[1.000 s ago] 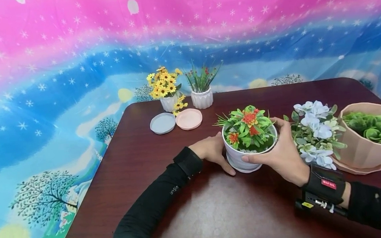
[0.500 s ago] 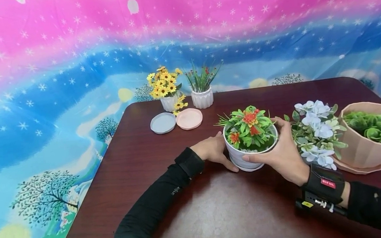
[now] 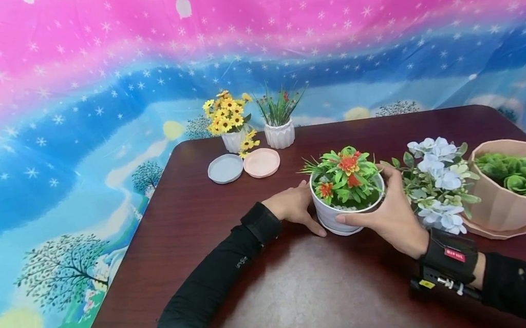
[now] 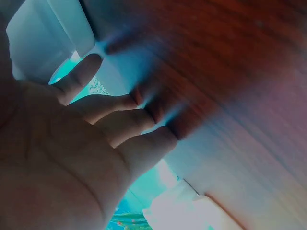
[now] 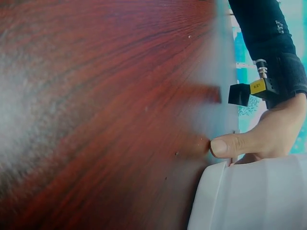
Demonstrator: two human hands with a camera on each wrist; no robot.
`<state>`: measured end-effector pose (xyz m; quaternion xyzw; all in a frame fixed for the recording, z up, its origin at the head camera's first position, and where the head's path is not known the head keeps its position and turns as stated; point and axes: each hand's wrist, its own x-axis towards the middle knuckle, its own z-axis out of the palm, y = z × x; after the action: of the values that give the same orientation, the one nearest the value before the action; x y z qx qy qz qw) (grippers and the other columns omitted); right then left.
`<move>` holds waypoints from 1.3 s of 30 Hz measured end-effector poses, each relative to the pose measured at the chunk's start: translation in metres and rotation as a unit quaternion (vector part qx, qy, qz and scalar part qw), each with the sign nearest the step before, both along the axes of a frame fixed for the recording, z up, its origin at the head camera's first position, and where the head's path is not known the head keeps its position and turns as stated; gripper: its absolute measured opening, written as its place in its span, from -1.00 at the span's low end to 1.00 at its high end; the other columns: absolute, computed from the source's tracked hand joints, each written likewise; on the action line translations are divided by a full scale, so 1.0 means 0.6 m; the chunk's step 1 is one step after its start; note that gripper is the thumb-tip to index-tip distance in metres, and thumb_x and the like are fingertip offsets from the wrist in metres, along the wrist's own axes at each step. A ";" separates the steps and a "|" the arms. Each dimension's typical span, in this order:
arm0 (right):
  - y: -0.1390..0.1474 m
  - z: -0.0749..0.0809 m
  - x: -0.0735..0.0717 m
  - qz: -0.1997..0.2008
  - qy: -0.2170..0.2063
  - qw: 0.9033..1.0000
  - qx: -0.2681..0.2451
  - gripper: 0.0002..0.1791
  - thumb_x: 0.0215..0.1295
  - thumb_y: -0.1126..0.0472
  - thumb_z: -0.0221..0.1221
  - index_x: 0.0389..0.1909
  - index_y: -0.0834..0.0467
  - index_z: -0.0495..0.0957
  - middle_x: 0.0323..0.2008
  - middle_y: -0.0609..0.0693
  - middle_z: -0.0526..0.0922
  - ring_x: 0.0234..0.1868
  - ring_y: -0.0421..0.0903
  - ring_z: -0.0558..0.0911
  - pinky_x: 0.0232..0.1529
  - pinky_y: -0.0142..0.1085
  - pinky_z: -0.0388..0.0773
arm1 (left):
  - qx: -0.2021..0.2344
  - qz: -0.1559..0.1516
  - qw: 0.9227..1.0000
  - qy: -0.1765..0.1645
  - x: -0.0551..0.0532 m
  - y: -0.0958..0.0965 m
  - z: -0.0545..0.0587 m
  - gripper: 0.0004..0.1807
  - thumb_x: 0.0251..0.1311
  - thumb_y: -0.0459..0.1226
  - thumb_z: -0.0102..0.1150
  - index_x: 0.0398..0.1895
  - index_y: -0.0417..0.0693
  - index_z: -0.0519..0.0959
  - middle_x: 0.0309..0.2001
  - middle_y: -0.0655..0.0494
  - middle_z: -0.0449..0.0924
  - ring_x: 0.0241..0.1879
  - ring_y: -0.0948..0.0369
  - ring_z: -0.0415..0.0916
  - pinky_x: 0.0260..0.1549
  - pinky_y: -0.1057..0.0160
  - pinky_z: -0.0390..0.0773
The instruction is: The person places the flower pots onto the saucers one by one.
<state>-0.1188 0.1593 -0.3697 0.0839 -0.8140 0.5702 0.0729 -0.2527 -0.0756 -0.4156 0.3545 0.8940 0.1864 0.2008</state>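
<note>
A white flower pot [image 3: 334, 219] with green leaves and orange-red flowers [image 3: 348, 165] stands on a matching saucer on the table. My right hand [image 3: 396, 218] grips the pot's right side, its thumb across the front just under the rim. At the pot's lower left is my left hand [image 3: 294, 208]. In the left wrist view its fingers [image 4: 144, 146] are extended, fingertips right at the tabletop, with the pot [image 4: 48, 36] beyond them. The right wrist view shows the left thumb [image 5: 225, 145] beside the base of the pot [image 5: 254, 196].
White-blue flowers [image 3: 437, 171] stand right of my right hand, beside a large peach planter [image 3: 502, 202] of green leaves. At the back are a yellow-flowered pot [image 3: 232, 141] and a small grassy pot [image 3: 280, 136]. Before them lie a grey saucer [image 3: 225, 169] and a pink saucer [image 3: 261, 163].
The flower pot has shifted very slightly to the right and away, and the left hand has edged right beside it. The right hand keeps its grip.
</note>
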 end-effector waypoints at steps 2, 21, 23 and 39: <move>0.000 0.001 0.001 0.000 0.001 1.000 -0.002 0.33 0.08 0.27 0.63 0.64 0.15 -0.17 0.52 0.23 0.15 0.46 0.18 0.30 0.26 -0.40 0.32 | 0.003 0.005 1.000 -0.005 -0.008 -0.002 -0.007 0.47 -0.18 0.25 0.73 0.77 0.27 -0.01 0.69 0.21 0.09 0.71 0.04 -0.21 0.63 -0.03 -0.04; 0.013 0.033 0.045 0.060 -0.052 0.996 -0.042 0.47 0.23 0.31 0.55 0.71 -0.25 -0.47 0.74 -0.04 -0.37 0.73 0.08 -0.30 0.59 -0.18 0.16 | 0.097 0.131 0.986 0.015 -0.044 -0.114 0.110 -0.01 0.19 -0.01 0.57 0.58 -0.23 0.32 0.53 -0.16 0.36 0.54 -0.04 0.25 0.50 0.00 0.27; 0.014 0.037 0.056 0.065 -0.048 0.996 -0.040 0.48 0.20 0.36 0.55 0.72 -0.22 -0.45 0.74 -0.03 -0.38 0.73 0.07 -0.30 0.49 -0.42 0.26 | 0.108 0.173 0.979 0.024 -0.058 -0.126 0.106 -0.02 0.21 0.02 0.54 0.58 -0.22 0.33 0.52 -0.15 0.36 0.53 -0.05 0.25 0.48 -0.04 0.29; 0.017 0.069 0.145 0.084 0.179 0.979 -0.042 0.45 -0.22 0.74 0.50 0.70 0.20 -0.09 0.70 0.15 -0.13 0.69 0.06 -0.02 0.50 -0.48 0.17 | 0.093 0.226 0.968 0.060 -0.118 -0.137 0.088 0.04 0.10 -0.04 0.58 0.60 -0.22 0.31 0.54 -0.23 0.31 0.55 -0.12 0.20 0.49 -0.08 0.27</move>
<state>-0.0316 0.1696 -0.3284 0.2499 -0.7531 0.5835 0.1729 -0.3235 -0.1578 -0.3626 0.1706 0.9403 0.2871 0.0653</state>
